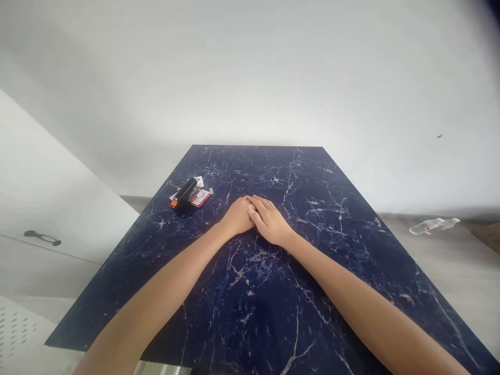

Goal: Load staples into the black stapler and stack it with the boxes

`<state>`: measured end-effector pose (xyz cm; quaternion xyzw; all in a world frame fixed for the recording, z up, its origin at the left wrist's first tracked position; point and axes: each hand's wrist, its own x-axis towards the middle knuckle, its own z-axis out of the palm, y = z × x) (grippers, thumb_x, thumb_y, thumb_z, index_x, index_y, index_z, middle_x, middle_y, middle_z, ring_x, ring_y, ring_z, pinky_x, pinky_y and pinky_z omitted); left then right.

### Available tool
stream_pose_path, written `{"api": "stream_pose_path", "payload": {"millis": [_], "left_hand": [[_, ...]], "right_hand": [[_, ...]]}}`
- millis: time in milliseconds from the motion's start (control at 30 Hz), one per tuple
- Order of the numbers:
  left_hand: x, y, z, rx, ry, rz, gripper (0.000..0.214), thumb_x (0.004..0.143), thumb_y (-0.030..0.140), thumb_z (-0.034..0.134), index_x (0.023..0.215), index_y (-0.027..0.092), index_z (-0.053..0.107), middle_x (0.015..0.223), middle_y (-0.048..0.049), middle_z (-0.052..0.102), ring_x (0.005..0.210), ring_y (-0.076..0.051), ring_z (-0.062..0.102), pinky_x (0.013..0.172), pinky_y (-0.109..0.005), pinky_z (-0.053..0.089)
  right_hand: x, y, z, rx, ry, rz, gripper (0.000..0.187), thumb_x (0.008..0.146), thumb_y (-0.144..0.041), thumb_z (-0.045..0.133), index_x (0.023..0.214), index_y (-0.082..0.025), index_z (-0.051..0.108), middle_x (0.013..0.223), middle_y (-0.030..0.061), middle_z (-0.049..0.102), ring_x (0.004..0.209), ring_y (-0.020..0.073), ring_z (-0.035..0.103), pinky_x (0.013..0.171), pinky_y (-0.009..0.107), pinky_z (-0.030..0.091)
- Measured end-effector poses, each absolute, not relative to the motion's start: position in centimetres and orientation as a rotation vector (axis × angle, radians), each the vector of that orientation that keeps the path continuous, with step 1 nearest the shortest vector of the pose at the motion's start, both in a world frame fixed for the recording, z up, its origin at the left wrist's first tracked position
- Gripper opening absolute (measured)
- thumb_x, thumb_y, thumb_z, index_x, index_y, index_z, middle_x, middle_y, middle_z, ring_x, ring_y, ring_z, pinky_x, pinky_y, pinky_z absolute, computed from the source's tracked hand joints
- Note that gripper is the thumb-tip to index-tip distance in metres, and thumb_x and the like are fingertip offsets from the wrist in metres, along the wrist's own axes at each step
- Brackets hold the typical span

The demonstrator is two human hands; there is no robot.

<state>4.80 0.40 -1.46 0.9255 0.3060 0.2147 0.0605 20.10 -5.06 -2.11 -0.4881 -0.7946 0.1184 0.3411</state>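
Note:
My left hand (238,216) is curled closed and rests at the middle of the dark blue marble-patterned table (253,307). Across its knuckles lies my right hand (273,224), its fingers pressed together and wrapped over the left one. The left fingertips are mostly covered, so whatever might be inside them is hidden. Beyond and left of my hands sits a small pile: a black item with an orange end (185,194), a red and white small box (201,198) and a white paper piece (199,181). Neither hand touches the pile.
A white wall (250,73) stands behind the table's far edge. To the left is a white cabinet front with a dark handle (42,238). A clear plastic bottle (427,226) lies on the floor at the right.

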Motion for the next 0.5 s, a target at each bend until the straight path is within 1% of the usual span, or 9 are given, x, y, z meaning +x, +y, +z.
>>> {"api": "stream_pose_path", "payload": {"millis": [167, 333, 500], "left_hand": [[4.96, 0.70, -1.53, 2.803, 0.896, 0.621, 0.016, 0.088, 0.014, 0.059, 0.093, 0.018, 0.075, 0.095, -0.0087, 0.076, 0.093, -0.026, 0.070, 0.093, -0.041, 0.054], [4.90, 0.73, -1.44, 2.812, 0.894, 0.620, 0.016, 0.088, 0.015, 0.059, 0.093, 0.017, 0.074, 0.095, -0.0100, 0.076, 0.093, -0.027, 0.069, 0.093, -0.042, 0.054], [4.88, 0.81, -1.54, 2.810, 0.900, 0.618, 0.015, 0.089, 0.014, 0.059, 0.089, 0.017, 0.074, 0.094, -0.0103, 0.075, 0.094, -0.027, 0.069, 0.093, -0.042, 0.054]], "right_hand": [[20.29, -4.92, -2.06, -1.233, -2.126, 0.328, 0.052, 0.108, -0.044, 0.033, 0.155, -0.023, 0.040, 0.154, 0.0117, 0.049, 0.147, 0.0292, 0.039, 0.121, 0.054, 0.032], [20.18, -4.97, -1.94, -1.228, -2.109, 0.315, 0.051, 0.108, -0.044, 0.034, 0.154, -0.024, 0.041, 0.152, 0.0113, 0.051, 0.146, 0.0291, 0.041, 0.121, 0.054, 0.033], [20.13, -4.97, -2.14, -1.254, -2.089, 0.305, 0.052, 0.107, -0.043, 0.037, 0.153, -0.020, 0.044, 0.151, 0.0134, 0.051, 0.144, 0.0295, 0.042, 0.121, 0.053, 0.034]]}}
